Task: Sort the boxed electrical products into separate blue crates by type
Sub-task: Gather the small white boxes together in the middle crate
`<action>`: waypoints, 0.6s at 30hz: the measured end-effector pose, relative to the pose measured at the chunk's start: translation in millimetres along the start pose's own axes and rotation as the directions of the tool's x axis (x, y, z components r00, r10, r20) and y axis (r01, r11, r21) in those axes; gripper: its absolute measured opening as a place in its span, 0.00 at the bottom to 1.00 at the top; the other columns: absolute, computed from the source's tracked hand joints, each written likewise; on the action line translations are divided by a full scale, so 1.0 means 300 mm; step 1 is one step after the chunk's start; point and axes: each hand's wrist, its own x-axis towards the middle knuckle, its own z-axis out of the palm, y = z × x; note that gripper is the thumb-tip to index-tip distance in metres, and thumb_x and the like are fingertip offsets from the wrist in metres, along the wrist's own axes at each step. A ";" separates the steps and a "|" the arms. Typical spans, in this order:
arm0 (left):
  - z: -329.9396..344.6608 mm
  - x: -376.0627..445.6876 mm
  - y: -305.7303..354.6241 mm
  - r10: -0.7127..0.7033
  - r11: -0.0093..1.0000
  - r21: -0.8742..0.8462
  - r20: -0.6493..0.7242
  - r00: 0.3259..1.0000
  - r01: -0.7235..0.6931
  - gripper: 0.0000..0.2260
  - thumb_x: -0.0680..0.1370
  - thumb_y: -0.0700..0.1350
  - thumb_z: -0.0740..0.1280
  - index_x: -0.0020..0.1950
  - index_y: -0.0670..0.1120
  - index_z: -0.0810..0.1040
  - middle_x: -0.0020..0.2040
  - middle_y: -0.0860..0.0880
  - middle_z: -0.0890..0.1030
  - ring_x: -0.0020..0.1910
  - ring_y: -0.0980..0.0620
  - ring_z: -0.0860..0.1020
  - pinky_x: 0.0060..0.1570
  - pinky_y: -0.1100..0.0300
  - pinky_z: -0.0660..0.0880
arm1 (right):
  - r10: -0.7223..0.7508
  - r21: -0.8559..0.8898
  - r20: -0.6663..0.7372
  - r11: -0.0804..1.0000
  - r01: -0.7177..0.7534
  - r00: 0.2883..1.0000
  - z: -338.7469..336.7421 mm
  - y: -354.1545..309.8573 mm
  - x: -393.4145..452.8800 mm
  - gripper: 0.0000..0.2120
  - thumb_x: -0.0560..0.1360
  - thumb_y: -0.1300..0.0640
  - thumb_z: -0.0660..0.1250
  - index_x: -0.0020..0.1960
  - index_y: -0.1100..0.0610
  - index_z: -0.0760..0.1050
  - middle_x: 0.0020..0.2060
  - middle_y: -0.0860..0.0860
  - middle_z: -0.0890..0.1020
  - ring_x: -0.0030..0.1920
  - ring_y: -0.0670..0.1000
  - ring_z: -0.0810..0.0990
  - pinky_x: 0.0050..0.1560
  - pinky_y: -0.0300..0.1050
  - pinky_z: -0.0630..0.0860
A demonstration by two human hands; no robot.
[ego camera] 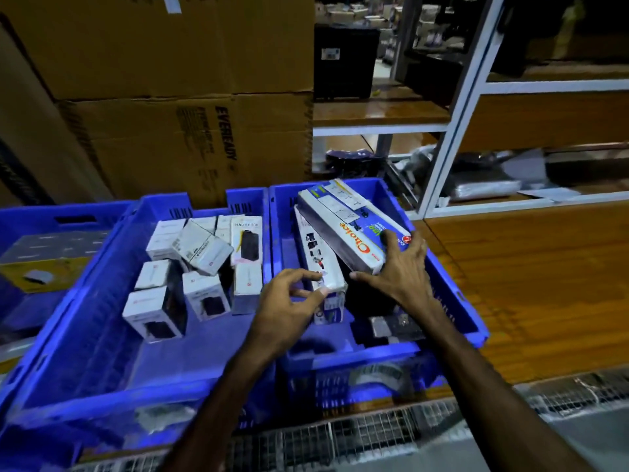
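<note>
Three blue crates stand side by side. The right crate (452, 294) holds long boxes. My right hand (400, 267) grips the near end of a long white and blue "Choice" box (347, 226), which lies tilted on top. My left hand (287, 301) pinches the near end of a narrower white box (318, 257) beside and under it. The middle crate (102, 301) holds several small white boxes (200, 250), some upright, some leaning. The left crate (30, 216) contains a yellow and grey box (44, 264).
Large brown cartons (170, 97) are stacked behind the crates. A white-framed shelf rack (456, 131) with wooden boards and wrapped goods stands at the right. The crates rest on a wire-mesh surface (357, 434). A wooden board (544, 284) lies right of the crates.
</note>
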 end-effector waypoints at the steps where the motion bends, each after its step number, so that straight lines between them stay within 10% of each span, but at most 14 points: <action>1: 0.003 -0.003 -0.006 -0.003 1.000 0.015 0.010 1.000 0.003 0.07 0.77 0.45 0.75 0.55 0.49 0.84 0.49 0.52 0.84 0.40 0.56 0.84 0.44 0.55 0.83 | -0.015 -0.006 0.012 1.000 0.015 1.000 -0.008 0.021 0.001 0.51 0.59 0.29 0.78 0.75 0.46 0.62 0.78 0.64 0.51 0.79 0.68 0.51 0.71 0.68 0.68; 8: 0.089 -0.024 -0.035 0.116 0.977 0.149 0.237 0.965 -0.154 0.11 0.73 0.48 0.78 0.54 0.57 0.84 0.43 0.57 0.83 0.44 0.54 0.81 0.45 0.60 0.78 | -0.111 -0.016 0.155 0.993 0.115 0.982 -0.089 0.108 -0.012 0.50 0.64 0.37 0.81 0.79 0.49 0.63 0.79 0.63 0.54 0.79 0.63 0.59 0.76 0.53 0.63; 14: 0.184 0.050 0.010 0.110 0.861 0.378 0.515 0.850 -0.340 0.22 0.70 0.47 0.80 0.63 0.54 0.81 0.56 0.52 0.83 0.55 0.52 0.80 0.57 0.54 0.77 | -0.204 -0.054 0.170 0.975 0.216 0.964 -0.150 0.148 -0.085 0.27 0.70 0.42 0.76 0.66 0.47 0.75 0.65 0.54 0.75 0.65 0.57 0.77 0.62 0.57 0.76; 18: 0.227 0.113 0.057 0.010 0.673 0.548 0.665 0.747 -0.497 0.30 0.70 0.49 0.79 0.71 0.55 0.74 0.66 0.49 0.79 0.65 0.46 0.76 0.59 0.52 0.76 | -0.238 -0.151 0.416 0.934 0.325 0.878 -0.225 0.161 -0.111 0.17 0.70 0.50 0.75 0.58 0.47 0.78 0.55 0.48 0.85 0.57 0.53 0.83 0.53 0.55 0.80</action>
